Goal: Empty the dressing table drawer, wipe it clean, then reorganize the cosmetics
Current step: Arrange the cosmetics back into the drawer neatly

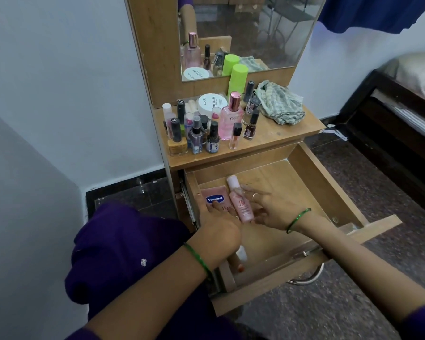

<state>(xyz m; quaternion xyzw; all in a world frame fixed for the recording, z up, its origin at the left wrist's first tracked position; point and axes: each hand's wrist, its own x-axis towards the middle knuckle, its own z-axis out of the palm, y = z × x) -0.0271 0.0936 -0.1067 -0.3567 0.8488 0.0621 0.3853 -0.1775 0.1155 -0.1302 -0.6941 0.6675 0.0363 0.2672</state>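
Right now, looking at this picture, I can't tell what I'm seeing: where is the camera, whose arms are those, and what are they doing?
There is no machine here. A person wears a camera on the head, so you look down along their own arms. They sit before a small dressing table with a mirror. Its drawer is pulled open. Inside, at the left, lies a pink Vaseline pack, and next to it a pink bottle. The left hand rests its fingers on the pack. The right hand touches the bottle with straight fingers, seemingly settling it in place. On the tabletop stand many small cosmetics: nail polishes, a pink perfume, a white jar and a green can. A crumpled cloth lies to the right of them.
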